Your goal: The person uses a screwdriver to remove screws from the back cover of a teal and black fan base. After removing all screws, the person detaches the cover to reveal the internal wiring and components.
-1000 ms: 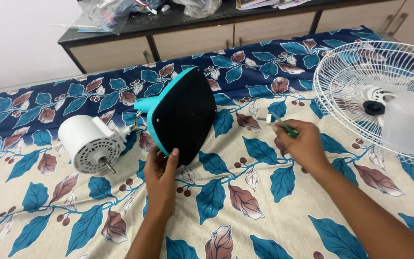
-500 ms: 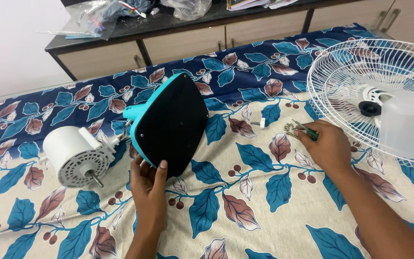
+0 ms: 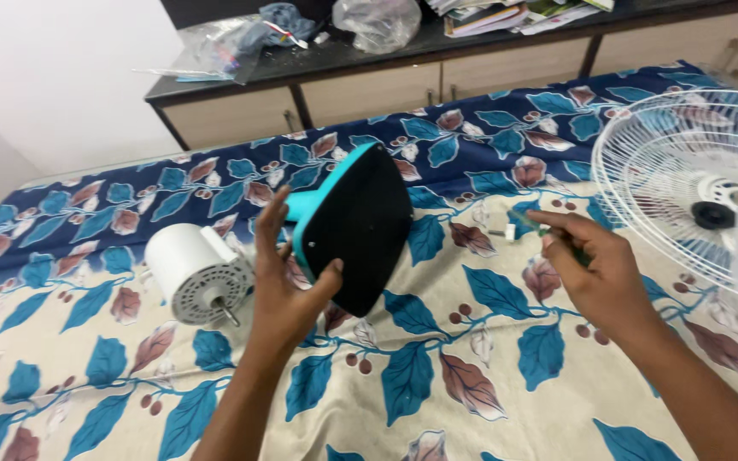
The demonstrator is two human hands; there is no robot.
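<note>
My left hand (image 3: 282, 282) grips the lower left edge of a teal fan base (image 3: 359, 224), tipped up so its black underside faces me. Left of it lies a white round fan motor (image 3: 196, 273) with a short metal shaft. My right hand (image 3: 600, 269) is closed around a thin green-handled screwdriver (image 3: 548, 232), whose tip points left toward a small white part (image 3: 510, 231) on the bedsheet. The hand hides most of the tool.
A white wire fan guard (image 3: 685, 183) with a black hub lies at the right, partly behind a blurred translucent blade. The leaf-patterned sheet (image 3: 420, 376) covers the bed. Behind it stands a dark-topped cabinet (image 3: 369, 72) with plastic bags and books.
My left hand has shifted up along the base's left edge, tilting it more upright. My right hand, holding the screwdriver, has lifted off the sheet. The camera has swung left.
</note>
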